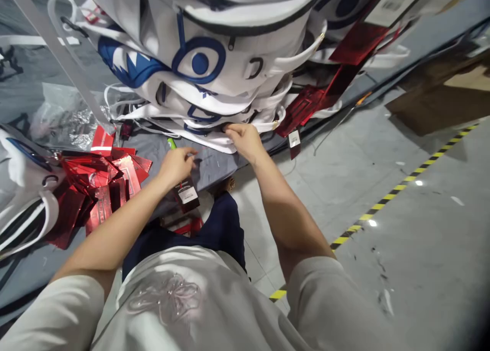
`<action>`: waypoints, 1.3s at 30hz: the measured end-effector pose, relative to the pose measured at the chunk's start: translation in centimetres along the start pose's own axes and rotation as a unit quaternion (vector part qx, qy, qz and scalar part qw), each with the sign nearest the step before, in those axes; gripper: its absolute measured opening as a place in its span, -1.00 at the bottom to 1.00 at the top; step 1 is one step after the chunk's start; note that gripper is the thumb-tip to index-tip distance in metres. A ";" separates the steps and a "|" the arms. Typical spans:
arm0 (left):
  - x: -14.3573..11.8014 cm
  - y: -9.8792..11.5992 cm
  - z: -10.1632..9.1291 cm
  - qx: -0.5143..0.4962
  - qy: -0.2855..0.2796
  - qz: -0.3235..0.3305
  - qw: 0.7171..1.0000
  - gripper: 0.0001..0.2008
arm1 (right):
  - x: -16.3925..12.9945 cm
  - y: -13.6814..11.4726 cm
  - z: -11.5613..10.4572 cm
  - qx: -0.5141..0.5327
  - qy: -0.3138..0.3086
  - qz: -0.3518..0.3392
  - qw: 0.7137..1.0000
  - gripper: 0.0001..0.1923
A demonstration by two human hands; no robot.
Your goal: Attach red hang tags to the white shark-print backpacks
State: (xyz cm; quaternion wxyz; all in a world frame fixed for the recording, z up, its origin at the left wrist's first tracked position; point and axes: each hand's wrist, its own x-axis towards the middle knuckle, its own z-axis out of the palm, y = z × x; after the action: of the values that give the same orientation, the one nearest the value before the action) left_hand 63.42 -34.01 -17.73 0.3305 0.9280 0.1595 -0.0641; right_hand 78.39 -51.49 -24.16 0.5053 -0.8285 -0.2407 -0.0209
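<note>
White bags with blue eye prints (233, 93) lie in a tall, sagging stack at the edge of the grey-covered table. My right hand (247, 141) pinches the edge of a bag low in this stack; its fingertips are partly hidden against the fabric. To the left, my left hand (176, 166) hovers close to the table edge, loosely curled with thumb and forefinger apart, and no held thing shows. A small bright green object (171, 143) sits just beyond its knuckles. Below that hand is a dark tag with a white barcode label (187, 194).
Shiny red tags (103, 182) lie heaped on the table at left, beside another white bag (23, 187) and crumpled clear plastic (65, 114). More red tags (306, 103) hang at the stack's right. A cardboard box (440, 96) and yellow-black tape (398, 187) are on the floor.
</note>
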 end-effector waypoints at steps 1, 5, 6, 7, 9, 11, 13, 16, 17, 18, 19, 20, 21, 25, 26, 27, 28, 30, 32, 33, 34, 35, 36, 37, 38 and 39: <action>0.6 0.2 0.1 0.018 0.004 0.008 1.000 -0.61 | 0.0 0.0 -0.3 -0.024 -0.015 -0.007 1.000 -0.77; 3.4 1.3 1.1 0.097 0.034 0.082 0.991 -0.64 | -1.1 -0.1 -0.5 -0.141 -0.028 -0.023 0.989 -0.60; 4.3 1.6 1.3 0.114 0.040 0.106 0.987 -0.66 | -1.4 -0.1 -0.5 -0.163 -0.023 -0.024 0.986 -0.57; 5.1 1.8 1.5 0.123 0.044 0.129 0.983 -0.66 | -1.7 0.0 -0.4 -0.178 -0.017 -0.028 0.984 -0.55; 6.6 2.0 1.7 0.112 0.055 0.168 0.978 -0.66 | -2.2 0.1 -0.5 -0.194 -0.001 -0.042 0.980 -0.54; 7.7 1.8 1.7 0.070 0.069 0.199 0.975 -0.67 | -2.5 0.2 -0.6 -0.210 0.030 -0.046 0.976 -0.60; 8.4 1.5 1.7 0.026 0.078 0.219 0.972 -0.71 | -2.7 0.1 -0.2 -0.230 0.068 -0.026 0.971 -0.72; 9.0 1.5 1.8 -0.023 0.094 0.220 0.971 -0.73 | -2.3 -0.2 1.9 -0.251 0.112 0.022 0.961 -0.78; 9.1 1.6 1.8 -0.026 0.097 0.216 0.971 -0.73 | -2.0 -0.2 2.9 -0.249 0.127 0.041 0.959 -0.74; 9.1 1.8 1.8 -0.017 0.096 0.210 0.973 -0.72 | -1.6 -0.2 3.9 -0.240 0.146 0.061 0.958 -0.71; 9.1 2.1 1.7 0.007 0.091 0.201 0.975 -0.72 | -1.2 0.0 4.9 -0.224 0.165 0.079 0.957 -0.68; 9.1 2.4 1.6 0.044 0.082 0.189 0.978 -0.71 | -0.8 0.3 5.6 -0.204 0.181 0.094 0.957 -0.66; 9.0 2.8 1.6 0.088 0.073 0.173 0.978 -0.72 | -0.5 0.6 6.1 -0.184 0.192 0.100 0.959 -0.65; 8.1 3.4 2.4 0.199 0.073 0.128 0.969 -0.69 | -0.2 2.4 5.8 -0.169 0.187 0.048 0.966 -0.67; 7.9 3.4 2.9 0.191 0.078 0.118 0.971 -0.68 | -0.3 2.8 5.4 -0.184 0.182 0.034 0.965 -0.68; 7.6 3.3 3.5 0.173 0.083 0.108 0.975 -0.67 | -0.5 3.1 4.9 -0.199 0.177 0.025 0.964 -0.69; 7.4 3.2 4.1 0.148 0.086 0.099 0.980 -0.66 | -0.7 3.3 4.4 -0.213 0.170 0.020 0.962 -0.69; 7.1 3.1 5.1 0.090 0.095 0.087 0.988 -0.63 | -1.0 3.4 3.9 -0.229 0.155 0.017 0.961 -0.69; 7.0 3.0 5.6 0.040 0.109 0.098 0.988 -0.61 | -1.1 3.2 3.8 -0.224 0.140 0.017 0.964 -0.70; 7.1 3.0 5.6 0.024 0.120 0.108 0.987 -0.59 | -1.1 3.1 4.1 -0.217 0.134 0.021 0.967 -0.69; 7.2 3.0 5.6 0.015 0.131 0.117 0.984 -0.58 | -0.9 3.0 4.4 -0.207 0.131 0.030 0.969 -0.66; 7.4 3.1 5.4 0.012 0.142 0.126 0.982 -0.58 | -0.7 2.9 4.9 -0.197 0.130 0.044 0.971 -0.64; 7.7 3.2 5.1 0.014 0.149 0.133 0.980 -0.58 | -0.4 2.9 5.3 -0.189 0.133 0.058 0.971 -0.63; 7.9 3.3 4.8 0.018 0.153 0.139 0.978 -0.58 | 0.0 3.0 5.8 -0.183 0.141 0.068 0.970 -0.62; 8.2 3.4 4.5 0.023 0.154 0.145 0.977 -0.58 | 0.3 3.1 6.2 -0.181 0.154 0.071 0.969 -0.63; 8.4 3.5 4.3 0.027 0.151 0.152 0.976 -0.59 | 0.6 3.3 6.5 -0.183 0.167 0.068 0.967 -0.64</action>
State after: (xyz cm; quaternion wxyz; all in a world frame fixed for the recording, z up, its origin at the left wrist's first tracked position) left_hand 72.50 -37.16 -20.84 0.2832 0.9490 0.0630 0.1237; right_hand 78.96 -47.01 -29.86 0.3787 -0.9059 -0.0885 -0.1678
